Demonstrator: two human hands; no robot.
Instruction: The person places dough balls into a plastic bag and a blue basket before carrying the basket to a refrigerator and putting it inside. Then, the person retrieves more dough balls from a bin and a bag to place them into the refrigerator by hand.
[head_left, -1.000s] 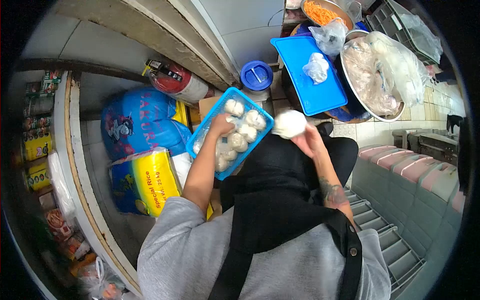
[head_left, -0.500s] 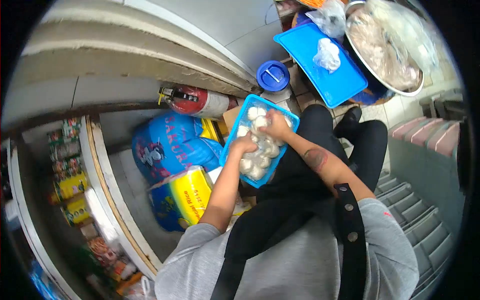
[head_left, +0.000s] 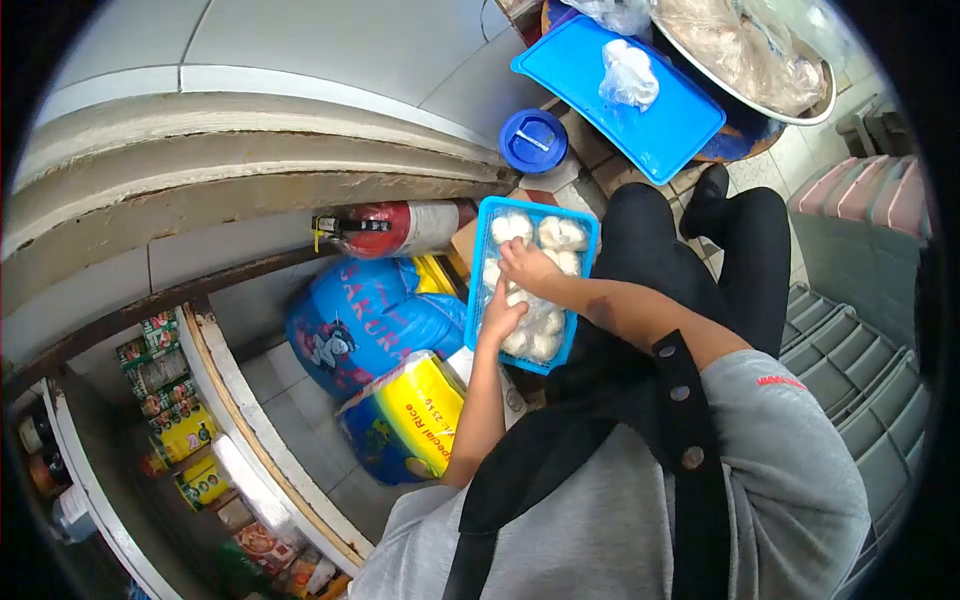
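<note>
A blue basket (head_left: 583, 232) beside my lap holds several white round bundles (head_left: 562, 234) in clear plastic. My left hand (head_left: 500, 318) is over the basket's left part, its index finger extended and touching the bundles. Above it, my right hand (head_left: 528, 268) reaches in from the right, with fingers spread over the bundles and nothing visibly gripped. Up and to the right, a flat blue lid (head_left: 655, 135) carries another white bundle (head_left: 630, 78) in plastic.
A round blue-lidded container (head_left: 533, 141) and a red fire extinguisher (head_left: 400, 228) are near the wall. Blue and yellow rice sacks (head_left: 410, 415) lie left. A metal basin (head_left: 822, 105) with bagged food is upper right; grey crates (head_left: 850, 360) stand right.
The view has shifted. My right hand has moved left across the basket, closer to my left hand, and the bundles at the upper right of the basket are now uncovered.
</note>
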